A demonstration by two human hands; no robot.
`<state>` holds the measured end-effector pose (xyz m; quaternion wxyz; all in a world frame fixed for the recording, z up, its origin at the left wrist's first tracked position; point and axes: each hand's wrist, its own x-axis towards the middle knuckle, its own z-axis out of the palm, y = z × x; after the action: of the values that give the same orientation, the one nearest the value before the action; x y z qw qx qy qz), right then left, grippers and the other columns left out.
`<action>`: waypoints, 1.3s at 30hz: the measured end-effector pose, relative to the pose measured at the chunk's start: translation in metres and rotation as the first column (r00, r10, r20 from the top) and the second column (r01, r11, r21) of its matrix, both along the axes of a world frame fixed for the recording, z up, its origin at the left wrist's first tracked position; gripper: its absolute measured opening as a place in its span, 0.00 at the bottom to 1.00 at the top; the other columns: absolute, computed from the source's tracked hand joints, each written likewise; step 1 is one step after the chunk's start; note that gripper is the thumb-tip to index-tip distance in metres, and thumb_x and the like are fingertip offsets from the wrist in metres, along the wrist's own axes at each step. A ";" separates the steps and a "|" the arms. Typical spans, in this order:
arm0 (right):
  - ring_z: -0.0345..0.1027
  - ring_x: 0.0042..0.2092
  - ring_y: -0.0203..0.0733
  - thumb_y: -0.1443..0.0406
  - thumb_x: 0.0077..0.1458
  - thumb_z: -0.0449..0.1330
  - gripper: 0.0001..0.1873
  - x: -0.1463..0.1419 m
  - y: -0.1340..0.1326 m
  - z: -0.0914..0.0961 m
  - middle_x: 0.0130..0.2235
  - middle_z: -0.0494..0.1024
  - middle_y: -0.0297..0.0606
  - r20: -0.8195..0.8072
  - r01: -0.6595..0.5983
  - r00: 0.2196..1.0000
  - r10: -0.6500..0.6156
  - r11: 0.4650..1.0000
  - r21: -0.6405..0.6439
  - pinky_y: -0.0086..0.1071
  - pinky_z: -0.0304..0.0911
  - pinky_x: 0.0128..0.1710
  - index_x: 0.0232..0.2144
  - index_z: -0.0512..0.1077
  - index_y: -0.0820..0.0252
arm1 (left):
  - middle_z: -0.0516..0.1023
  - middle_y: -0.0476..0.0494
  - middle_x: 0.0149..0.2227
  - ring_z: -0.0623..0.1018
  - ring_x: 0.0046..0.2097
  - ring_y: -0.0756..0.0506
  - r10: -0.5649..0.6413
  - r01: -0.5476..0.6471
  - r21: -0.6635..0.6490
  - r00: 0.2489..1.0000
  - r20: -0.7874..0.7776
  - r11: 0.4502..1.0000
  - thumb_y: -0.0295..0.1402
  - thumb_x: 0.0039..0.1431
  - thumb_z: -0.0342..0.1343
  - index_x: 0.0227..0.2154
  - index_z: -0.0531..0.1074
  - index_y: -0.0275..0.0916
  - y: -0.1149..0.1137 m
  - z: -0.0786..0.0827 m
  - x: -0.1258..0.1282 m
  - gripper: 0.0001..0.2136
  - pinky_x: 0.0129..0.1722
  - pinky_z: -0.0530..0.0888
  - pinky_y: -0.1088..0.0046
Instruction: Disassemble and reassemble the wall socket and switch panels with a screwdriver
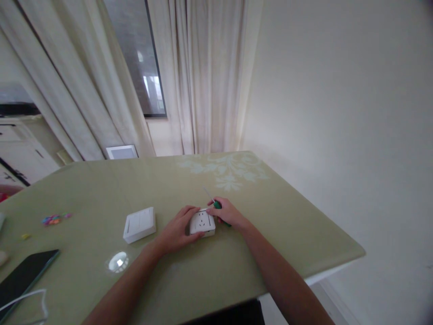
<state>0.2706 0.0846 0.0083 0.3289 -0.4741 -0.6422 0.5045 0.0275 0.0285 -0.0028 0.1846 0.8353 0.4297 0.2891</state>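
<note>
A white wall socket (202,220) with slotted holes in its face lies on the table in front of me. My left hand (181,228) grips it from the left, fingers on the far edge and thumb along the near edge. On its right side is my right hand (226,211), wrapped round a screwdriver (217,205) with a green handle. The screwdriver's thin shaft points up and away to the left, off the socket, and my right thumb touches the socket's far right corner. Left of my left hand sits a white switch box (140,224), apart from it.
The table (287,225) has a green cover and ends near the wall on the right. A clear round dish (118,262) stands near my left forearm. Farther left lie small colourful pieces (54,220), a dark tablet (27,275) and a white cable (43,300).
</note>
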 end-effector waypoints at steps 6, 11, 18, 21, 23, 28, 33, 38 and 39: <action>0.63 0.20 0.30 0.59 0.58 0.69 0.10 0.000 0.001 -0.003 0.26 0.75 0.28 0.057 -0.017 0.998 0.015 0.999 0.032 0.25 0.57 0.19 0.36 0.78 0.60 | 0.76 0.34 0.61 0.79 0.61 0.32 -0.013 0.016 -0.044 0.999 0.053 0.999 0.44 0.58 0.69 0.66 0.69 0.44 0.004 -0.001 -0.004 0.34 0.62 0.77 0.48; 0.64 0.23 0.32 0.61 0.58 0.68 0.07 -0.002 0.001 -0.004 0.28 0.76 0.30 0.121 -0.006 0.993 -0.008 0.993 0.118 0.26 0.59 0.24 0.36 0.78 0.59 | 0.75 0.32 0.63 0.77 0.63 0.31 -0.008 0.011 -0.058 0.998 0.065 0.998 0.44 0.56 0.71 0.67 0.68 0.43 0.004 -0.002 -0.006 0.37 0.64 0.75 0.48; 0.71 0.38 0.40 0.65 0.56 0.69 0.04 -0.004 -0.002 0.002 0.34 0.81 0.35 0.215 0.011 0.974 -0.078 0.955 0.295 0.30 0.62 0.39 0.33 0.80 0.59 | 0.75 0.33 0.61 0.79 0.61 0.32 -0.009 0.013 -0.060 0.998 0.067 0.998 0.44 0.56 0.71 0.67 0.68 0.43 0.003 -0.002 -0.005 0.37 0.62 0.78 0.49; 0.71 0.37 0.39 0.65 0.58 0.68 0.03 -0.006 -0.003 0.001 0.34 0.81 0.35 0.225 0.025 0.969 -0.100 0.950 0.312 0.31 0.62 0.39 0.34 0.80 0.59 | 0.74 0.33 0.63 0.76 0.63 0.31 -0.005 0.010 -0.052 0.996 0.090 0.999 0.42 0.57 0.69 0.67 0.68 0.43 0.003 -0.004 -0.003 0.35 0.64 0.75 0.47; 0.71 0.36 0.39 0.65 0.58 0.68 0.03 -0.007 -0.003 0.000 0.34 0.81 0.35 0.220 0.037 0.969 -0.111 0.947 0.318 0.31 0.62 0.40 0.35 0.80 0.59 | 0.73 0.33 0.64 0.75 0.65 0.32 -0.006 0.011 -0.043 0.994 0.111 0.999 0.40 0.58 0.69 0.67 0.67 0.43 0.003 -0.005 -0.002 0.34 0.66 0.73 0.46; 0.72 0.37 0.39 0.63 0.57 0.68 0.05 -0.008 -0.002 -0.001 0.33 0.81 0.34 0.191 0.055 0.974 -0.121 0.947 0.315 0.30 0.63 0.39 0.34 0.80 0.59 | 0.74 0.34 0.62 0.77 0.63 0.33 -0.009 0.014 -0.030 0.987 0.158 0.999 0.40 0.61 0.67 0.64 0.70 0.43 0.002 -0.001 -0.002 0.29 0.64 0.75 0.48; 0.72 0.37 0.40 0.61 0.61 0.65 0.07 -0.009 0.000 -0.002 0.33 0.80 0.34 0.160 0.099 0.975 -0.154 0.947 0.307 0.30 0.63 0.39 0.33 0.78 0.58 | 0.74 0.35 0.61 0.78 0.62 0.35 0.013 -0.010 -0.017 0.977 0.211 1.000 0.39 0.62 0.65 0.64 0.70 0.44 0.002 0.004 -0.003 0.27 0.63 0.77 0.52; 0.73 0.36 0.41 0.59 0.63 0.62 0.09 -0.012 0.000 -0.005 0.34 0.80 0.35 0.109 0.158 0.975 -0.193 0.951 0.267 0.29 0.64 0.35 0.34 0.76 0.57 | 0.69 0.35 0.64 0.76 0.64 0.36 0.145 -0.150 0.001 0.955 0.258 0.989 0.40 0.66 0.60 0.68 0.64 0.46 0.010 -0.003 -0.012 0.28 0.60 0.78 0.53; 0.72 0.34 0.40 0.58 0.64 0.62 0.09 -0.014 -0.001 -0.005 0.33 0.80 0.35 0.098 0.162 0.977 -0.192 0.954 0.252 0.29 0.63 0.33 0.34 0.76 0.57 | 0.68 0.35 0.64 0.76 0.64 0.36 0.184 -0.191 0.004 0.949 0.256 0.981 0.41 0.66 0.60 0.68 0.63 0.46 0.015 -0.004 -0.015 0.29 0.60 0.79 0.53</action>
<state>0.2571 0.0841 0.0035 0.3886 -0.5159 -0.6727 0.3610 0.0121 0.0439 -0.0070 0.1978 0.7491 0.4757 0.4165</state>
